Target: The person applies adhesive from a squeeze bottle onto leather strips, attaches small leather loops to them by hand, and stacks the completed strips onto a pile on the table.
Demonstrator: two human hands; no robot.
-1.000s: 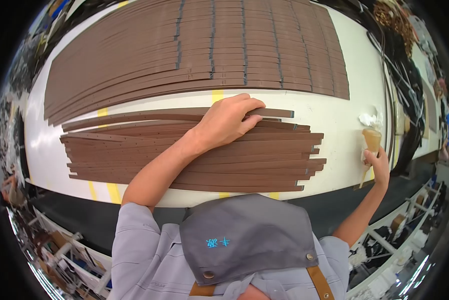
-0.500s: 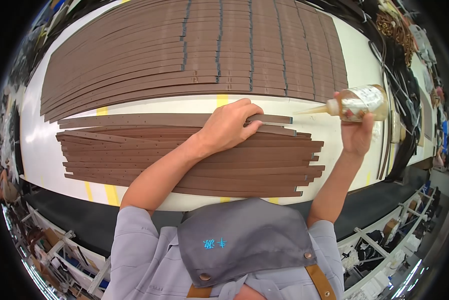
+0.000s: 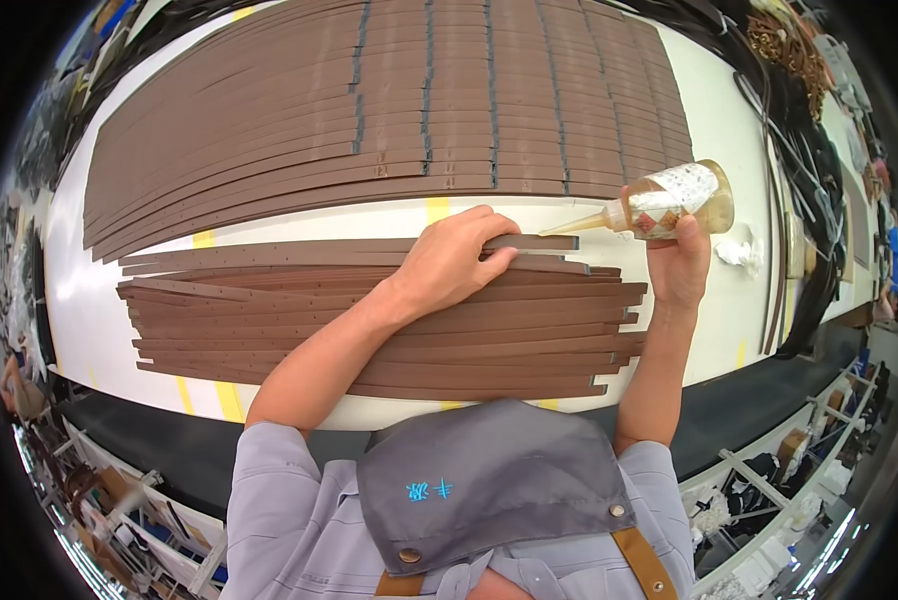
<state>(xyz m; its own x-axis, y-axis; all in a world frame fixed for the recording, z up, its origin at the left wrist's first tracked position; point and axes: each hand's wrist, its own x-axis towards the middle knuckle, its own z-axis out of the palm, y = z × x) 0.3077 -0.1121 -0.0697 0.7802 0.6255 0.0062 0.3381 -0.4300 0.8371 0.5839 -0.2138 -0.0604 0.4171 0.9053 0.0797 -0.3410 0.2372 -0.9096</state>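
Note:
My left hand [image 3: 457,250] rests over the pile of brown strips [image 3: 489,345], thumb and fingers closed on one long brown strip [image 3: 547,242] at the pile's far edge. That strip's dark-tipped end sticks out to the right of my fingers. In my right hand [image 3: 679,265] is a clear glue bottle [image 3: 714,200] with a patterned label and a long tapered nozzle, tilted onto its side. Amber-looking liquid shows inside. The nozzle tip lies at or just above the held strip near its right end; whether they touch I cannot tell.
Beyond the pile, overlapping rows of brown strips [image 3: 249,120] cover the far part of the white table [image 3: 734,320]. Crumpled white material [image 3: 739,252] lies right of the bottle. Dark cords and straps [image 3: 799,190] line the right edge.
My right hand has brought the bottle leftward, so its nozzle has gone from beyond the strip's end to over it. My left hand keeps its grip on the strip.

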